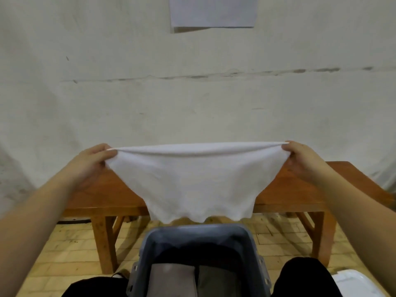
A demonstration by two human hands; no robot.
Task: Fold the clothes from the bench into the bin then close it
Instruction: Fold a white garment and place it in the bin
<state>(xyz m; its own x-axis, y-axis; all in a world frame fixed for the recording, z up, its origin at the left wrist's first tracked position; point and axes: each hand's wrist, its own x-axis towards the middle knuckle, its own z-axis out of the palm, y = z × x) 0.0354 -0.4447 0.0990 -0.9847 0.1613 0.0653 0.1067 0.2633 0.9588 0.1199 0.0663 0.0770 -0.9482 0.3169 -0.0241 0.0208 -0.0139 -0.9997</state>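
A white garment (199,179) hangs stretched in the air between my two hands, above the wooden bench (102,194). My left hand (96,159) pinches its left top corner and my right hand (300,159) pinches its right top corner. The cloth's lower edge dangles just above the grey bin (147,243), which stands open on the floor between my knees. Folded grey and dark clothes (173,277) lie inside the bin.
The bench runs along a pale wall (192,93). A white lid-like object (355,284) lies on the brick floor at the lower right. My dark-clad knees (304,275) flank the bin.
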